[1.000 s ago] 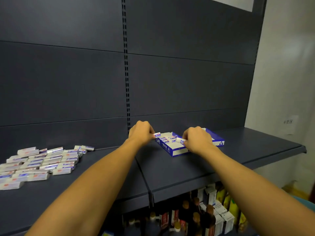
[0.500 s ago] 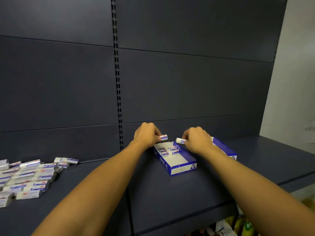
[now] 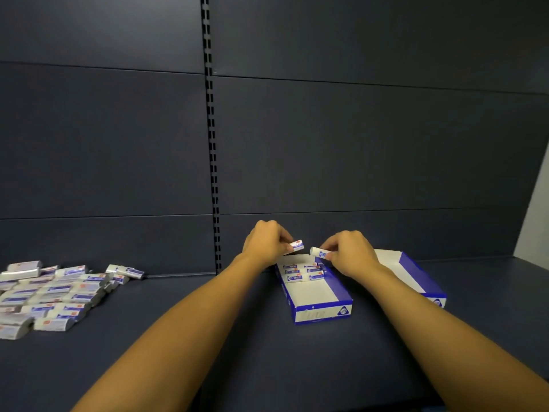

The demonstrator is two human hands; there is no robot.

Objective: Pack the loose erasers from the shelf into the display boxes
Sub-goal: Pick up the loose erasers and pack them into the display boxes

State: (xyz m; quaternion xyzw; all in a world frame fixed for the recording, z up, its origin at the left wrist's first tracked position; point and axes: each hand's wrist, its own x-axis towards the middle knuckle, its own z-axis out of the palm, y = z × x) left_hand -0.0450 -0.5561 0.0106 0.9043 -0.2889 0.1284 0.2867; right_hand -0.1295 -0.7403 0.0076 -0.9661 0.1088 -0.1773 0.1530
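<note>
Erasers are split three ways on the dark shelf point(image 3: 237, 337): one in each hand, a few already in a box, and a loose pile point(image 3: 53, 292) far out at nine o'clock. The left hand point(image 3: 266, 243) pinches a white and blue eraser point(image 3: 297, 245) between thumb and fingertips, holding it above the far end of the nearer display box point(image 3: 319, 295). The right hand point(image 3: 347, 254), just beside it at three o'clock, grips a second eraser point(image 3: 319, 251) the same way, its white end pointing toward the left hand; the two erasers are close but apart. Below them, a small cluster of packed erasers point(image 3: 303, 272) lies flat in rows at the twelve o'clock end of the blue and white box, while the box's near half shows bare white card. A second display box point(image 3: 416, 278) sits at three o'clock from the first, partly hidden behind the right forearm; what it holds cannot be seen. Both boxes rest on the shelf, close to the dark back panel point(image 3: 356, 144), which a slotted upright strip point(image 3: 211, 144) divides from top to shelf level.
</note>
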